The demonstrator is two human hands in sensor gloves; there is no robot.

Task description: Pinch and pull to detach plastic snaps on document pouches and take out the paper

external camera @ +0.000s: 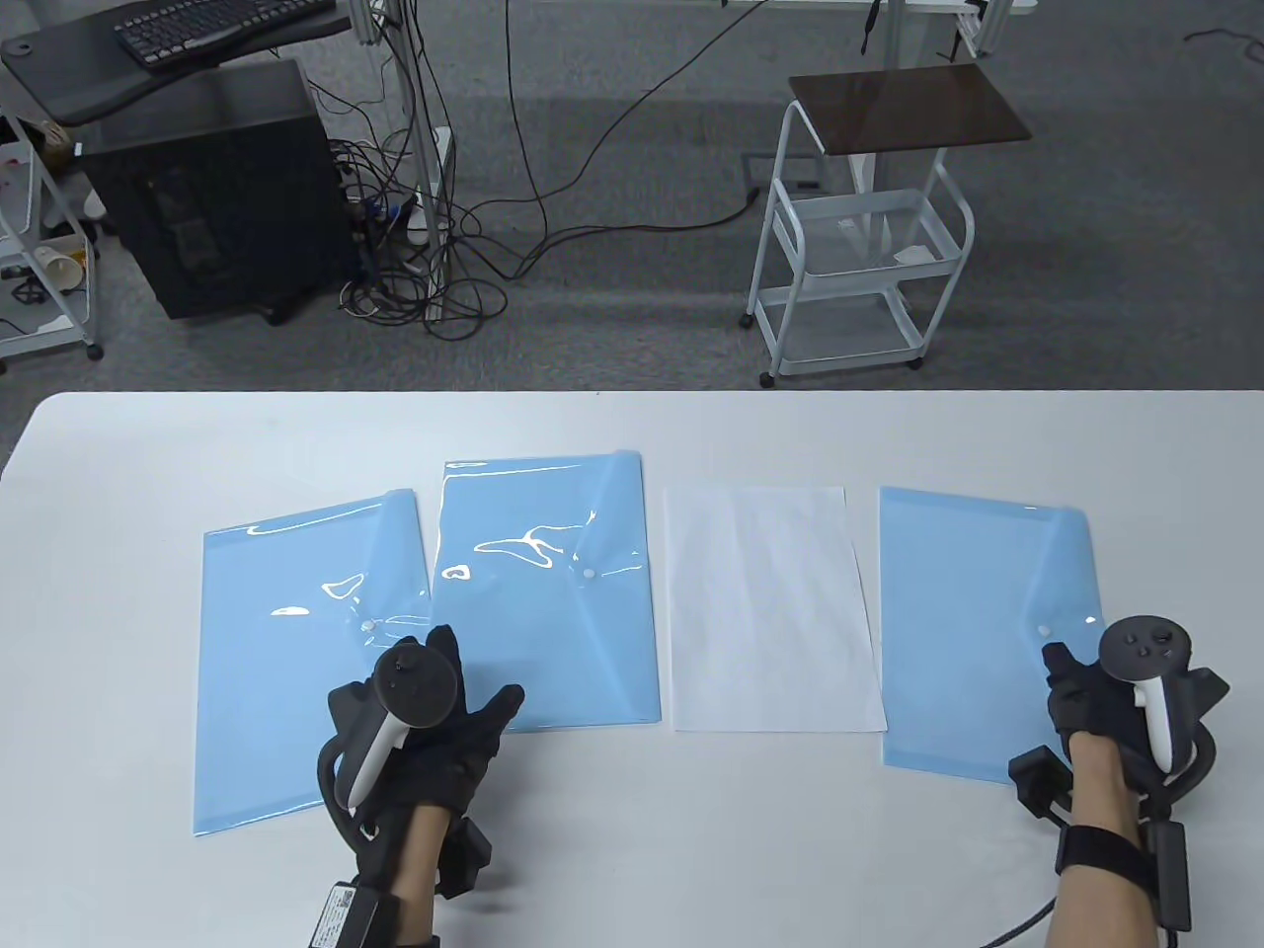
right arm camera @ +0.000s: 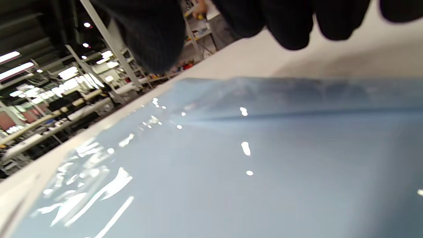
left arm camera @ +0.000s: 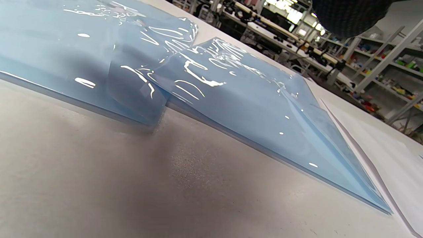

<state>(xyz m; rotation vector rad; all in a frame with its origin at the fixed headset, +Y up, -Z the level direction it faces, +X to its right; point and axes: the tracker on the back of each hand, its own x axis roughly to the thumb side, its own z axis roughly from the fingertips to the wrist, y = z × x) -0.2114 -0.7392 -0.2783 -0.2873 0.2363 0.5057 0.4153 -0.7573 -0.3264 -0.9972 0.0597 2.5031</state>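
From above, three blue pouches [external camera: 987, 622] and a loose white paper [external camera: 770, 612] lay on the table [external camera: 632, 839]. The left hand [external camera: 434, 711] spread relaxed fingers over the two overlapping left pouches. The right hand [external camera: 1096, 701] rested on the right pouch; only the right wrist view showed its fingers [right arm camera: 290, 26] hanging above the plastic, holding nothing.

2 glossy blue pouches [left arm camera: 251, 99] overlapping on the pale table [left arm camera: 99, 185], white paper [left arm camera: 380, 145] just beside them.

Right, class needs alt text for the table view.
Three blue document pouches and one white paper sheet lie on a white table. The gloved left hand rests over the leftmost pouches, the right hand on the right pouch.
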